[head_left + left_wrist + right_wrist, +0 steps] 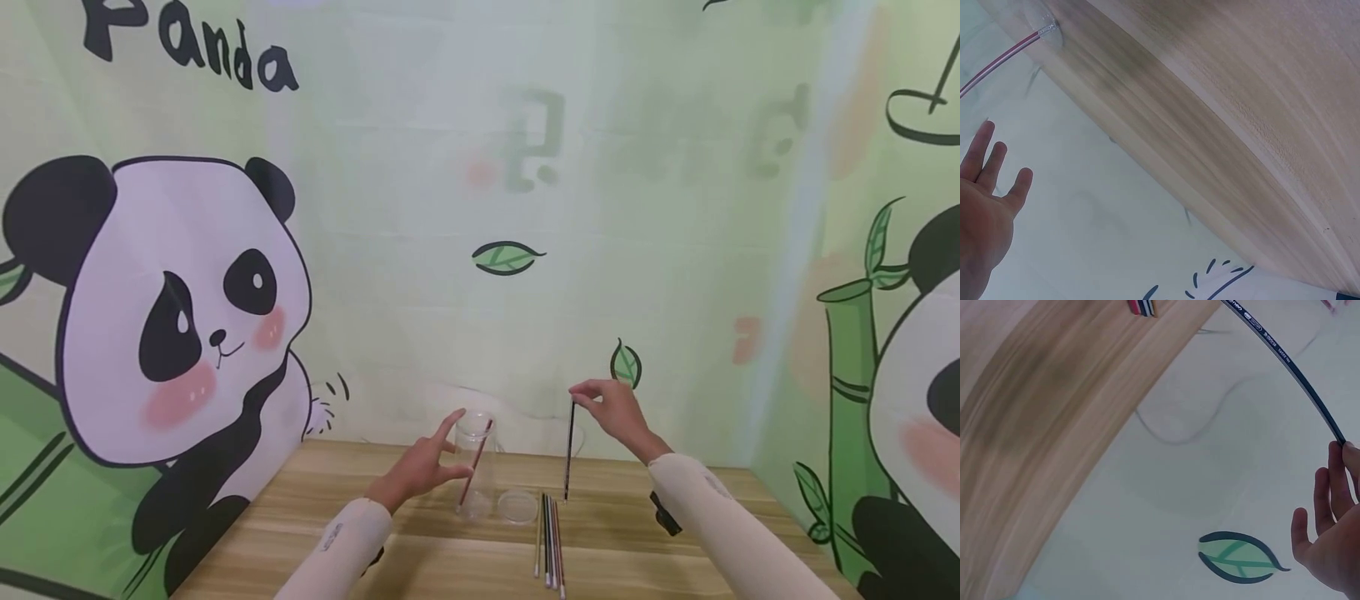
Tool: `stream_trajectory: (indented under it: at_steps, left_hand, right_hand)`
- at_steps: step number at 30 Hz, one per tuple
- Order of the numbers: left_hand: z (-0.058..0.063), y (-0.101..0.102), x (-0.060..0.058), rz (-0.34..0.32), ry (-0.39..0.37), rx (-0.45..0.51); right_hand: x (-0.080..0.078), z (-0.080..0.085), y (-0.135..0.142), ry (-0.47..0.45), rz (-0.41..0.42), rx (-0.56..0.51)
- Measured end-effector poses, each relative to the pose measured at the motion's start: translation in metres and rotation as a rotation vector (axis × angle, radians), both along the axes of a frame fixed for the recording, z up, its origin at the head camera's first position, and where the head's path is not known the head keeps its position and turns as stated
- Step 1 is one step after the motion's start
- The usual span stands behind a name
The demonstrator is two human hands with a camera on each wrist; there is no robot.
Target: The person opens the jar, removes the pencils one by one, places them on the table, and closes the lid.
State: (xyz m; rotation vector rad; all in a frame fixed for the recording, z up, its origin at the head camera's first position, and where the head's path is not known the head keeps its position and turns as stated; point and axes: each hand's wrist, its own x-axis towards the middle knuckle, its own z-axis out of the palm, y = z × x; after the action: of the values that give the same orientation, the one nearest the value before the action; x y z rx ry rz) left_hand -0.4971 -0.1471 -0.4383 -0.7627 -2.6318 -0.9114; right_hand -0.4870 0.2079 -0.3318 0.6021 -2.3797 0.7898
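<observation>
A clear jar [486,475] stands on the table with a red pencil [477,462] leaning inside it. My left hand [414,473] is at the jar's left side, index finger raised near the rim and thumb across the lower wall. In the left wrist view its visible fingers [992,165] are straight and spread; whether they touch the jar is unclear. My right hand [611,410] pinches a black pencil [570,450] by its upper end. This pencil hangs almost upright to the right of the jar, above the loose pencils [551,546].
A round clear lid [517,507] lies right of the jar. The several loose pencils lie side by side on the wooden table [450,567], pale ends toward me. Behind the table hangs a panda-printed backdrop [420,333], near its back edge.
</observation>
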Motion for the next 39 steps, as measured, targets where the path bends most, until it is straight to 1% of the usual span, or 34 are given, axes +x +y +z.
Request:
stream_trajectory:
  at_steps: [10,16,19,25,31,36,39]
  left_hand:
    - [-0.002,0.001,0.004,-0.002,-0.029,0.004]
    - [-0.001,0.0,0.004,-0.003,-0.011,0.011]
    - [0.0,-0.001,0.004,-0.009,-0.008,0.019]
    - [0.001,-0.001,0.004,-0.005,-0.016,0.008]
    - [0.002,0.001,0.004,0.006,-0.016,-0.002]
    - [0.004,0.002,0.005,0.018,-0.029,-0.001]
    - [0.005,0.002,0.005,0.018,-0.047,0.009]
  right_hand:
    - [0.001,-0.049,0.012,-0.138,-0.018,0.03]
    - [-0.002,-0.068,0.011,-0.219,0.013,0.01]
    - [-0.004,-0.077,0.008,-0.25,0.016,0.0]
    - [-0.009,-0.099,0.005,-0.267,-0.01,-0.043]
    - [-0.012,-0.119,0.003,-0.223,-0.022,-0.061]
    - [-0.013,-0.134,0.0,-0.204,0.008,-0.07]
    - [-0.013,-0.143,-0.002,-0.216,0.021,-0.077]
